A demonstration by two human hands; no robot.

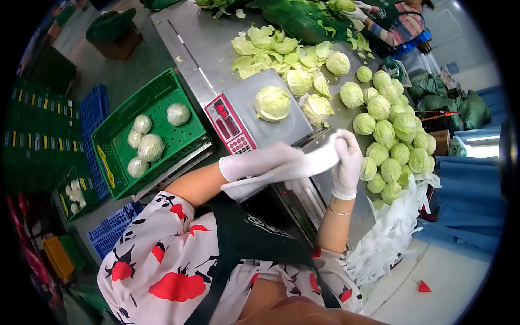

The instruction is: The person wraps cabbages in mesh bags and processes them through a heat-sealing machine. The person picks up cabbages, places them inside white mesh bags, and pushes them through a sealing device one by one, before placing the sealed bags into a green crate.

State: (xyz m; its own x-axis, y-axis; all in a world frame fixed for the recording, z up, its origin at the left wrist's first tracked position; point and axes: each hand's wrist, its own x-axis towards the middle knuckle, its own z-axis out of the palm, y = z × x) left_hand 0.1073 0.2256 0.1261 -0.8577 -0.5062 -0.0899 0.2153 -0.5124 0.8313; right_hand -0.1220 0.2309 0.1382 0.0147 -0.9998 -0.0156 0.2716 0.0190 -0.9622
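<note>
Both my hands wear white gloves. My right hand (346, 162) is closed on one end of a white strip (303, 167) that stretches across in front of me. Beside the strip's other part is my left hand (262, 161), its fingers hidden behind the white material. Just beyond my hands stands a scale (238, 124) with a red and white panel, and a single cabbage (272, 103) rests on its metal plate. Trimmed cabbages and loose leaves (265, 46) lie behind the scale.
Many cabbages (384, 132) are piled at the right above hanging white strips (379, 238). A green crate (187, 92) at the left holds several wrapped cabbages (150, 147). Blue crates (116, 227) stand lower left. Another person's gloved hand (355, 13) is at the top right.
</note>
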